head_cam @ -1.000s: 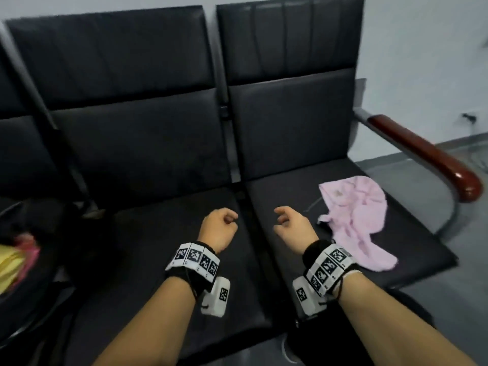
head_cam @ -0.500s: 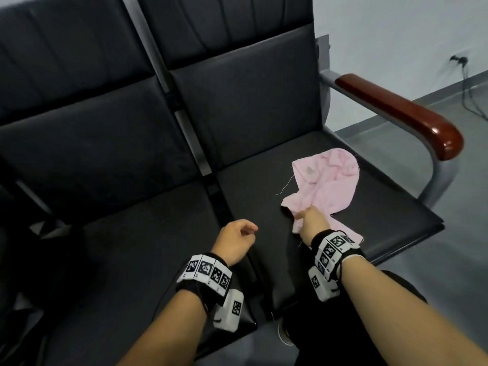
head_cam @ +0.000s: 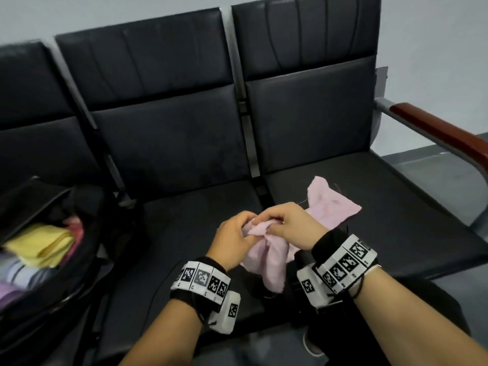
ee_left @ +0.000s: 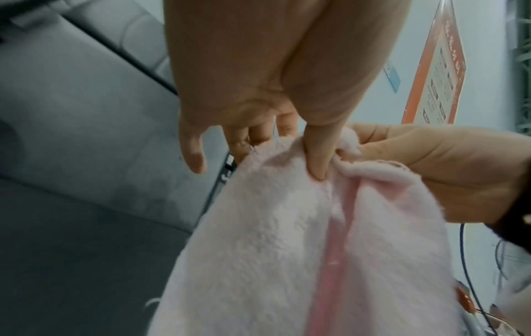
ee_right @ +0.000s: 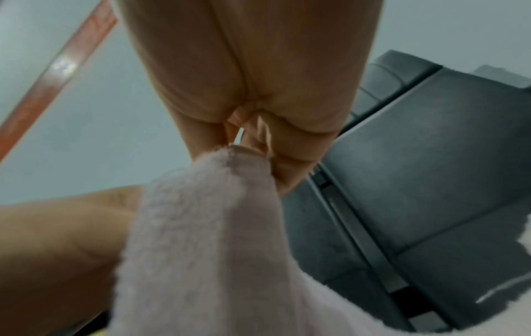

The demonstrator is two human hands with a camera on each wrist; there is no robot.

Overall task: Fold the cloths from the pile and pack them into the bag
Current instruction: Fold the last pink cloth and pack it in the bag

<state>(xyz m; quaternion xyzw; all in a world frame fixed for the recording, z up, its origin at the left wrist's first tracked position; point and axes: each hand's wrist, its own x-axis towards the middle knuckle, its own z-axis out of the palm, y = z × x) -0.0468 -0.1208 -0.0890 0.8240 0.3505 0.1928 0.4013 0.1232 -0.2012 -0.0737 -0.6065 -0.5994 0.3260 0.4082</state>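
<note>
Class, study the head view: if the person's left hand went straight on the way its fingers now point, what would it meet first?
The left hand points right, pinching the pink cloth. Going straight on, it would probably meet the right hand first, since their fingertips nearly touch across the cloth; the exact depth is unclear.

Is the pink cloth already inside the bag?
No: in the head view the pink cloth is gripped by the left hand and right hand above the seat, while the bag sits apart.
</note>
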